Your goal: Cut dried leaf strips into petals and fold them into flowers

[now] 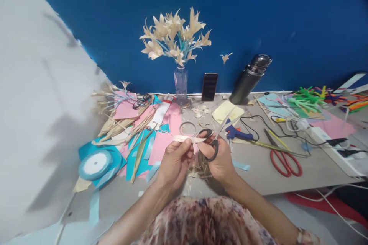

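Between both hands stretches a pale, cream-coloured strip (181, 138), apparently dried husk. My left hand (176, 160) pinches it between thumb and fingers. Black-handled scissors (213, 150) are in my right hand (218, 160), their blades partly apart and pointing up and away to the right; its thumb and fingertips also meet the strip's right end. Just beyond the strip lies a roll of tape (188, 128). Below the hands, dry scraps (201, 170) are piled on the table. A blue glue gun (240, 133) rests right of the scissors.
Cream flowers (172, 34) stand in a clear bottle (181, 84) at the back, beside a phone (209, 87) and dark flask (248, 80). Blue ribbon (96, 164) and husks (140, 153) lie left. Red-handled scissors (284, 162), cables and a power strip (335, 151) lie right.
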`<action>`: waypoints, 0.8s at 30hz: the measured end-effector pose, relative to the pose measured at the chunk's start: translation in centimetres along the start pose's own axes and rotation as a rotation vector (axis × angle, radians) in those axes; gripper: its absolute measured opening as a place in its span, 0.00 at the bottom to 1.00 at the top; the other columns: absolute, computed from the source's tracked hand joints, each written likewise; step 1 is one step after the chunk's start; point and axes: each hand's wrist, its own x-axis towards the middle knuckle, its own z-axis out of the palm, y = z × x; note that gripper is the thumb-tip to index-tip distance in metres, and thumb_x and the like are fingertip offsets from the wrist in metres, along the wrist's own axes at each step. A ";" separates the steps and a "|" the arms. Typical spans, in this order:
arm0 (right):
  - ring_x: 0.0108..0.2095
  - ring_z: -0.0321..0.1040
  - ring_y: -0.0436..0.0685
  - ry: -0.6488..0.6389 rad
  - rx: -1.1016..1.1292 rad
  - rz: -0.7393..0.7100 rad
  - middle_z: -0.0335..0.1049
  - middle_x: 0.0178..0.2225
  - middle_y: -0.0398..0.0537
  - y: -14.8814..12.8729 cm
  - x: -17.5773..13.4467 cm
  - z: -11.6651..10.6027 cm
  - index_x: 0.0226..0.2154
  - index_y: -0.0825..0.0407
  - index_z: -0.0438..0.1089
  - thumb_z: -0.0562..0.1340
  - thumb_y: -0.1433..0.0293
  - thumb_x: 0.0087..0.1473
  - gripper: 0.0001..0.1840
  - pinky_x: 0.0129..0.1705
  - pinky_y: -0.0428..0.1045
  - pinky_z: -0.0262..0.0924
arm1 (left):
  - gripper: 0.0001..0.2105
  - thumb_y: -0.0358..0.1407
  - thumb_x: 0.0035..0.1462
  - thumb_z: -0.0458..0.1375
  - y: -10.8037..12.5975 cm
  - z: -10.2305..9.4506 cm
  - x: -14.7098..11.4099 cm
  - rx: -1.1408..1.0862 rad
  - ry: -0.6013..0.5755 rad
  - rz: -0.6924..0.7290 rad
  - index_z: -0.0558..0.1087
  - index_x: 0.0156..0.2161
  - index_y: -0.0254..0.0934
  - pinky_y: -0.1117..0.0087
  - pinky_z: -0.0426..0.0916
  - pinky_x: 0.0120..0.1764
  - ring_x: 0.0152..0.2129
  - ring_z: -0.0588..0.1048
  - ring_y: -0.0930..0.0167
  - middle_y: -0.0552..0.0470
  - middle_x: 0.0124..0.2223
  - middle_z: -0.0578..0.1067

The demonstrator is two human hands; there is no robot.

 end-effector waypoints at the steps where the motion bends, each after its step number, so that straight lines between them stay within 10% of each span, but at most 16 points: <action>1: 0.25 0.66 0.52 0.010 0.015 0.007 0.69 0.27 0.41 0.0 0.0 0.1 0.37 0.52 0.69 0.69 0.66 0.44 0.16 0.28 0.46 0.63 | 0.17 0.40 0.42 0.73 -0.1 -0.1 -0.2 0.001 -0.008 0.000 0.71 0.25 0.33 0.78 0.63 0.24 0.18 0.67 0.80 0.57 0.23 0.72; 7: 0.23 0.58 0.48 0.012 0.049 0.047 0.65 0.25 0.39 -1.4 0.6 -1.1 0.32 0.54 0.70 0.71 0.67 0.40 0.15 0.25 0.44 0.54 | 0.18 0.49 0.51 0.66 2.4 -2.2 -2.7 0.437 -0.306 -0.141 0.76 0.27 0.33 0.75 0.56 0.18 0.13 0.66 0.75 0.51 0.18 0.72; 12: 0.21 0.53 0.47 -0.140 0.018 0.109 0.60 0.21 0.37 -2.7 1.0 -1.7 0.30 0.55 0.70 0.70 0.67 0.37 0.15 0.23 0.44 0.49 | 0.06 0.38 0.52 0.66 5.0 -2.4 -3.0 0.876 -0.034 0.509 0.81 0.35 0.40 0.73 0.67 0.40 0.39 0.74 0.67 0.48 0.40 0.80; 17: 0.23 0.57 0.48 -0.193 -0.066 0.082 0.64 0.23 0.39 -3.0 0.8 -1.8 0.31 0.54 0.69 0.72 0.62 0.39 0.18 0.25 0.44 0.54 | 0.12 0.43 0.53 0.64 4.0 -2.1 -1.0 0.710 -0.269 0.120 0.75 0.28 0.36 0.71 0.67 0.30 0.24 0.73 0.70 0.50 0.27 0.77; 24: 0.26 0.62 0.51 -0.514 -0.335 0.205 0.68 0.27 0.45 -2.2 -1.6 -3.8 0.32 0.54 0.68 0.69 0.49 0.45 0.26 0.28 0.46 0.57 | 0.12 0.43 0.53 0.65 3.5 -3.1 -0.4 0.569 -0.139 0.226 0.73 0.29 0.35 0.72 0.67 0.32 0.27 0.74 0.71 0.51 0.28 0.77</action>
